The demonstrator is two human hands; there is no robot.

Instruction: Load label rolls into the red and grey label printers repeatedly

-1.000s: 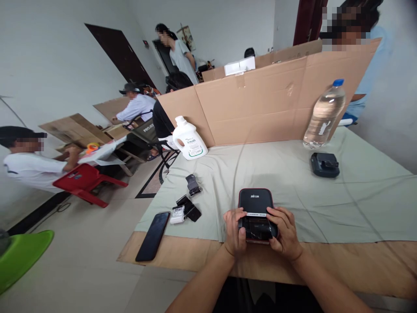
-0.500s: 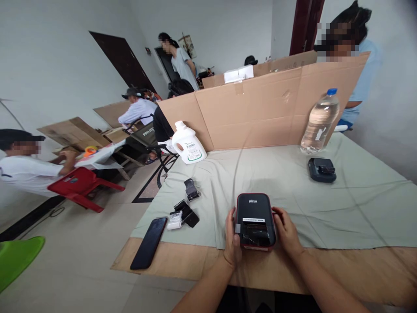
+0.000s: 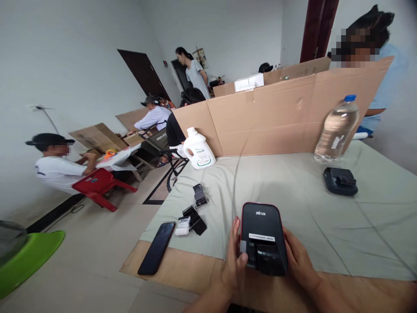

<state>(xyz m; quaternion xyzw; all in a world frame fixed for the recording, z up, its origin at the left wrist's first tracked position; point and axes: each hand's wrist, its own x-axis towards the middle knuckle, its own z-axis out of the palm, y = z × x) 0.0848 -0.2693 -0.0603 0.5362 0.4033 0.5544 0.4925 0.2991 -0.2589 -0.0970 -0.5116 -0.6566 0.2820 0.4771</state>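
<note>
Broadly: one bench (image 3: 374, 278), draped with one pale green cloth (image 3: 325, 208), fenced at the far edge by one cardboard screen (image 3: 276, 117). Against that screen, one clear water bottle (image 3: 336, 129) to the right and one white jug (image 3: 199, 149) to the left. Near the front edge, one black label printer (image 3: 263, 237) with a red rim, lid down, clasped from both sides: left hand (image 3: 235, 263) flat on its left flank, right hand (image 3: 298, 261) cupping its right flank, each grip pressed against the casing. Further right, one small black device (image 3: 340, 181). Left of the printer, one dark phone (image 3: 157, 247), one small white roll (image 3: 183, 226), two black clip-like parts (image 3: 197, 219).
</note>
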